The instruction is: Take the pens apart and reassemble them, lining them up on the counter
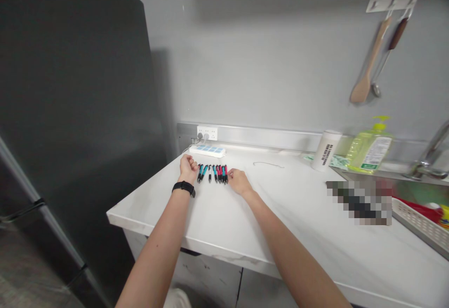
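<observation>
Pens (213, 173) between left hand (188, 167) and right hand (238, 180)

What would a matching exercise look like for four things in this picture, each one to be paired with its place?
Things:
1. row of pens
2. power strip
3. wooden spoon
4. soap bottle

Places:
A. hanging from the hook rack
B. right of the white container
C. on the countertop, between the left hand and the right hand
D. just behind the pens

Pairs: 1-C, 2-D, 3-A, 4-B
</observation>
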Action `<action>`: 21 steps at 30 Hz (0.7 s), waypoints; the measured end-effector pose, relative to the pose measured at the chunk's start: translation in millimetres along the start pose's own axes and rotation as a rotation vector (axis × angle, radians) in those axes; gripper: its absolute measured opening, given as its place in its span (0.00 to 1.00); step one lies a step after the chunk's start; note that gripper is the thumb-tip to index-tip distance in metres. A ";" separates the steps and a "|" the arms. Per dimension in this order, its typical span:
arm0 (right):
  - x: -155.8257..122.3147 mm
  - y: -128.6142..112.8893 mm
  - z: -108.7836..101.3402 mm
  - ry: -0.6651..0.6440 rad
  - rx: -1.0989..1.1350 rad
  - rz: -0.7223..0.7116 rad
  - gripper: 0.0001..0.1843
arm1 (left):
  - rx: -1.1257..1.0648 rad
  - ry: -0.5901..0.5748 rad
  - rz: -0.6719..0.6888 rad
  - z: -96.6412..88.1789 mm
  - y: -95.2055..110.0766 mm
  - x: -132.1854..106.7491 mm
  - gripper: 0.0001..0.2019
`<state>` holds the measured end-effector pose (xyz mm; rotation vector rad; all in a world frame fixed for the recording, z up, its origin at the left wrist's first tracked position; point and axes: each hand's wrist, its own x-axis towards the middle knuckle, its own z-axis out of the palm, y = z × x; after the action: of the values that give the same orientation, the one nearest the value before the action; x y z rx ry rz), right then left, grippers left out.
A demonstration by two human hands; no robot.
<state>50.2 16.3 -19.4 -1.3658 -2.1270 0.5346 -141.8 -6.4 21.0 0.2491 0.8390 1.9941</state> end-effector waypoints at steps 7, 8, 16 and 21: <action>-1.2 -2.2 -0.5 -0.016 0.063 -0.022 0.14 | 0.091 -0.017 0.007 -2.0 -1.0 -0.1 0.12; -1.5 -2.7 -0.4 -0.020 0.061 -0.028 0.14 | 0.117 -0.024 0.007 -1.8 -1.6 -0.5 0.12; -0.1 0.2 -1.2 -0.019 0.000 -0.015 0.13 | 0.505 -0.149 0.032 14.1 20.7 4.4 0.09; 0.7 0.1 -1.3 -0.018 -0.063 -0.016 0.13 | 1.119 -0.077 0.409 -1.8 31.6 8.2 0.09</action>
<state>50.8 17.0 -18.3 -1.3823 -2.1842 0.4789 -168.7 -11.1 38.9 1.1915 1.8975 1.6242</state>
